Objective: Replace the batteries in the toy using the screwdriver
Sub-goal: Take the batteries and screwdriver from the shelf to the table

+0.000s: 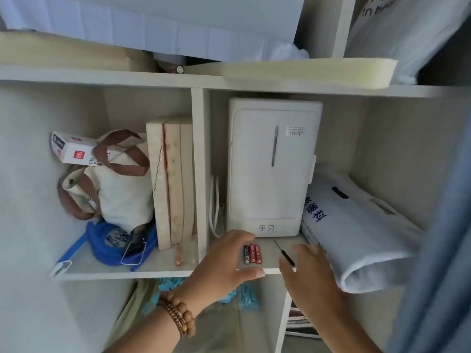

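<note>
Hands at a white wooden shelf (165,270): the left hand (224,261), fingers spread and empty, brackets three small cylindrical batteries (252,254), one black and two red. The blurred right hand (308,273), open, is just beside a slim black-handled screwdriver (287,257).

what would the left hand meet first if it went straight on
Most likely the batteries on the shelf, lying just ahead of the left hand, between its spread thumb and fingers; its height above them is unclear.

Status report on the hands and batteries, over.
Both hands open: left hand beside batteries, right hand by screwdriver. Nothing gripped. White box behind, not blocking.
</note>
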The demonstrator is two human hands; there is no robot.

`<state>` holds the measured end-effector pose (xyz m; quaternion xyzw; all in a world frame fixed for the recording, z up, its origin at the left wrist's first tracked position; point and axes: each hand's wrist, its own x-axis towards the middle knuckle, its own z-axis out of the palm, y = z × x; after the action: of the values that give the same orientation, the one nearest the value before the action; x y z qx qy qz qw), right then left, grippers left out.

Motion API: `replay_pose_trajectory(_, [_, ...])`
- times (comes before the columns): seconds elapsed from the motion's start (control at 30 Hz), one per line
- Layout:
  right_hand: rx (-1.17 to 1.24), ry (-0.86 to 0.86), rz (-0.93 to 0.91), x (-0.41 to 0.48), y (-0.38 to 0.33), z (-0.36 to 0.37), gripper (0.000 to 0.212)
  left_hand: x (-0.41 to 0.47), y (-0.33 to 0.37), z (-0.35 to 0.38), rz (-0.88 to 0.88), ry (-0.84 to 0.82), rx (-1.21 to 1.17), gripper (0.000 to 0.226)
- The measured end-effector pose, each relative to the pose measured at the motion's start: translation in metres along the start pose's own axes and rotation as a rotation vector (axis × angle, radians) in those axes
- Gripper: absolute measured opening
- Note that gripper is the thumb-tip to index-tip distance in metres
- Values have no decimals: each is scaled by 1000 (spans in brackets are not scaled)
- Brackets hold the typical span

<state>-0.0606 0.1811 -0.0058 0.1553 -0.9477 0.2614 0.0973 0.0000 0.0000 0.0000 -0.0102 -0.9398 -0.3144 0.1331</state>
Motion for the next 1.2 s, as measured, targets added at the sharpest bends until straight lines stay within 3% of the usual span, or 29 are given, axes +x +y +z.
replay_pose_trajectory(0.27, [-100,48,0,23,7,10,32,29,-13,20,-33,-6,-25,71])
replay_pose_trajectory(0.47, [-6,59,-14,31,12,16,24,35,-24,28,-51,39,-66,79])
replay_pose_trajectory(0.83, [62,70,-4,34,13,21,19,36,-26,28,-19,46,-79,57])
replay_pose_trajectory(1.2, [82,13,-11,26,8,11,20,31,-20,25,-9,59,-77,52])
